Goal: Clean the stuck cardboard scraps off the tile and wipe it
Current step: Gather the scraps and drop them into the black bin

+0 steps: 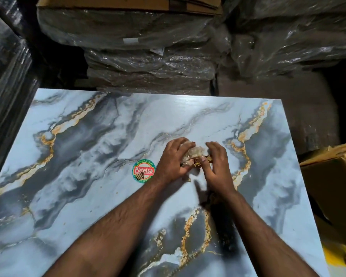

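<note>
Together at mid-tile: left hand (173, 160) and right hand (217, 166), fingers of both curled round a crumpled wad (196, 153) of clear wrap and brown cardboard scraps, held just above the glossy marble-patterned tile (88, 156). Just left of the left hand, a round green-and-red sticker (143, 170). Beyond the far edge, plastic-wrapped stacks (148, 56). At right, an open cardboard box (332, 176).

Marbled tile, bright sticker

The tile (100, 196) was pale blue-white with grey clouds and gold veins; its round sticker (143, 171) was green-rimmed (red band, white lettering); right, a brown cardboard box (332, 176).
</note>
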Available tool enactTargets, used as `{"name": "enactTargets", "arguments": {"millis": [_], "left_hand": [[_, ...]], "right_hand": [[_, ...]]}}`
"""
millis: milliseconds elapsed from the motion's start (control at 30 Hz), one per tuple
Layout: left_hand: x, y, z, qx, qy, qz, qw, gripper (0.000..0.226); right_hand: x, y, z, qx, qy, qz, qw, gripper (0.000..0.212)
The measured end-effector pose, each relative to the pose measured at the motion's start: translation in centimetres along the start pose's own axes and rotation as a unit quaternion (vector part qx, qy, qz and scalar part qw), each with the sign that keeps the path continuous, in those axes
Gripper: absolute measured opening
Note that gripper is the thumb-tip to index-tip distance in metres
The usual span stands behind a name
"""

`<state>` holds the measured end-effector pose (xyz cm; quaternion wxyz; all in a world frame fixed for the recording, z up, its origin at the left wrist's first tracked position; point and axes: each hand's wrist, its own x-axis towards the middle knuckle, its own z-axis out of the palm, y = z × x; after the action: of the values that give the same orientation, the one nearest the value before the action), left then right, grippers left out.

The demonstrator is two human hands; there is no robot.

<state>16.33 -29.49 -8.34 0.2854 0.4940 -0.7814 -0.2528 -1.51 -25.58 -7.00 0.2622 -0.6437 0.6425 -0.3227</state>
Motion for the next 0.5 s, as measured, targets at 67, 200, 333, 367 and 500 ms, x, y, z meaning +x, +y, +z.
{"name": "enactTargets", "arguments": {"millis": [67, 200, 333, 367, 500], "left_hand": [[-0.1, 0.1, 0.0, -0.003, -0.006, -0.011, 1.000, 0.055], [0.0, 0.4, -0.6, -0.018, -0.029, -0.032, 0.999, 0.050], [0.2, 0.4, -1.1, -0.017, -0.068, -0.021, 0.997, 0.047], [0.3, 0.3, -1.2, -0.019, -0.072, -0.020, 0.997, 0.048], [0.2, 0.9, -1.4, -0.046, -0.044, -0.031, 0.997, 0.055]], "right_hand": [[-1.3, 0.3, 0.0, -0.024, -0.024, 0.038, 0.999, 0.081], [-0.6, 0.1, -0.2, -0.087, -0.135, -0.045, 0.986, 0.116], [0.5, 0.8, 0.2, -0.115, -0.178, -0.143, 0.967, 0.133], [0.9, 0.9, 0.6, -0.112, -0.172, -0.158, 0.966, 0.135], [2.2, 0.0, 2.5, -0.074, -0.159, -0.162, 0.971, 0.137]]}}
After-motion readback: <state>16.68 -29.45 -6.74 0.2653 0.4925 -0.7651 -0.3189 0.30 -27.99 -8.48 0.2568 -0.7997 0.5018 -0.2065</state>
